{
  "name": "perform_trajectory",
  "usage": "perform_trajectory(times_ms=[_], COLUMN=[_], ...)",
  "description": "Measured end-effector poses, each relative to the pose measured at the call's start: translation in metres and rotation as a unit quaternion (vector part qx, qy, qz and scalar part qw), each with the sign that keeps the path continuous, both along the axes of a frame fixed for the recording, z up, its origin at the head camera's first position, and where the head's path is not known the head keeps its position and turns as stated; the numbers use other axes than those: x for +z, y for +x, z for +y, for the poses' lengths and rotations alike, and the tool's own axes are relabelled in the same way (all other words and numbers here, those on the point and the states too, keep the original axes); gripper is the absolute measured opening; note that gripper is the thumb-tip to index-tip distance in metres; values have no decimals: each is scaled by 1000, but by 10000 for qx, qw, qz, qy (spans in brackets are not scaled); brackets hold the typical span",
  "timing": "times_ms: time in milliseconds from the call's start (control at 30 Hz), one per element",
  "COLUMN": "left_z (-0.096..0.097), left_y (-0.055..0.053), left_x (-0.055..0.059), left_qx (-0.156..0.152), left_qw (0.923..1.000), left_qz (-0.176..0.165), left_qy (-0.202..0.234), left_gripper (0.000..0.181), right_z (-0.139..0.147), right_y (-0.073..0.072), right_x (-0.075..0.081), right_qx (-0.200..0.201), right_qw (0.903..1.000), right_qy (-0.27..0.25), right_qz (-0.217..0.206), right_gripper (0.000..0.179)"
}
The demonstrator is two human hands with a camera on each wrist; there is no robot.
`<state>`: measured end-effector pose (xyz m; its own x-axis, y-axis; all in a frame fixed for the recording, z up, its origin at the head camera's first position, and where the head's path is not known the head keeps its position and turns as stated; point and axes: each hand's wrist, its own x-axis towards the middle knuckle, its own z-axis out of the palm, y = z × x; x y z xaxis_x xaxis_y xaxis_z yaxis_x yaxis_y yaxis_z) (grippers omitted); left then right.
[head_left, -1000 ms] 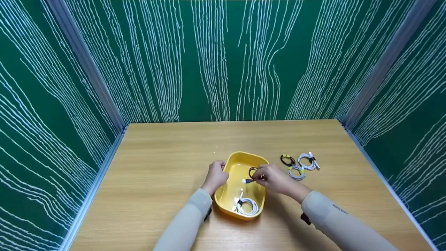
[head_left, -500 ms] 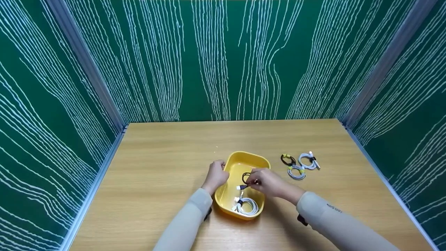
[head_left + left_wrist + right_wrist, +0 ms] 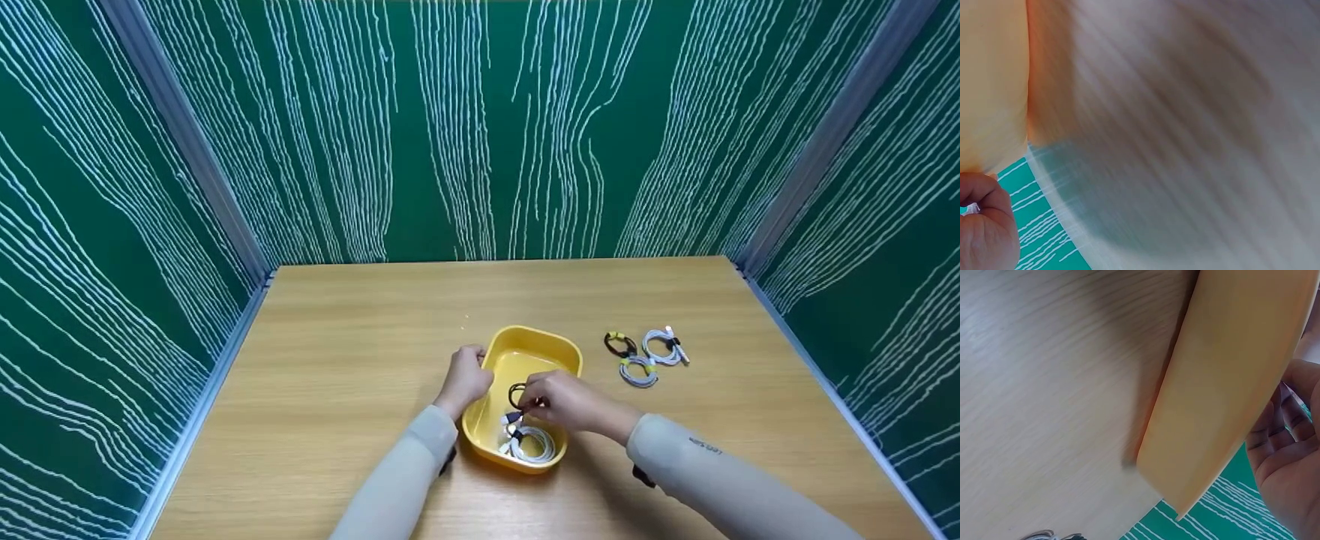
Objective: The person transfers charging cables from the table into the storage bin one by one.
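My left hand (image 3: 466, 381) grips the left rim of a yellow plastic bin (image 3: 517, 345), thumb over the edge; the left wrist view shows its curled fingers beside the yellow wall (image 3: 994, 84). Inside the bin, my right hand (image 3: 559, 401) pinches a coiled dark cable (image 3: 516, 393) with a white-tipped USB plug (image 3: 511, 418) hanging toward the bin floor. Just below that plug lies a coiled white cable (image 3: 541, 448) with a black tie, at the bin's near end. In the right wrist view, my right hand (image 3: 1289, 455) reaches over the bin wall (image 3: 1213, 382), and the cable is hidden.
Right of the bin, three tied cable coils lie close together on the wooden table (image 3: 360, 337): a dark one (image 3: 619, 344) with a yellow tie, a grey one (image 3: 638, 372) and a white one (image 3: 660, 347). Green panels (image 3: 517, 150) with white lines enclose the back and sides.
My right hand has moved toward the near end of the bin and slightly left, carrying the dark cable closer to the white coil. The left hand keeps its grip on the rim.
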<state>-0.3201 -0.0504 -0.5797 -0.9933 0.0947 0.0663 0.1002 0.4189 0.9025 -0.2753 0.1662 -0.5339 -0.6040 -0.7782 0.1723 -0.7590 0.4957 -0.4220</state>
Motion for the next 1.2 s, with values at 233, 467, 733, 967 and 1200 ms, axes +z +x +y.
perform_trajectory(times_ms=[233, 467, 733, 967, 1200], left_z=[0, -1, 0, -1, 0], left_y=[0, 0, -1, -1, -1], left_x=[0, 0, -2, -2, -2], left_qx=[7, -21, -58, -46, -56], left_qw=[10000, 9997, 9998, 10000, 9999], left_qz=[-22, -190, 161, 7, 2], left_qy=[-37, 123, -98, 7, 93], left_gripper=[32, 35, 25, 29, 29], right_z=[-9, -18, -27, -34, -39], right_y=[2, 2, 0, 1, 2], right_x=[0, -5, -14, -18, -20], right_qx=[63, 266, 604, 713, 738], right_qw=[9999, 9995, 9975, 9968, 9965], right_qy=[141, 150, 123, 293, 332], right_qz=[-33, 14, 354, 219, 192], right_gripper=[14, 16, 17, 14, 14])
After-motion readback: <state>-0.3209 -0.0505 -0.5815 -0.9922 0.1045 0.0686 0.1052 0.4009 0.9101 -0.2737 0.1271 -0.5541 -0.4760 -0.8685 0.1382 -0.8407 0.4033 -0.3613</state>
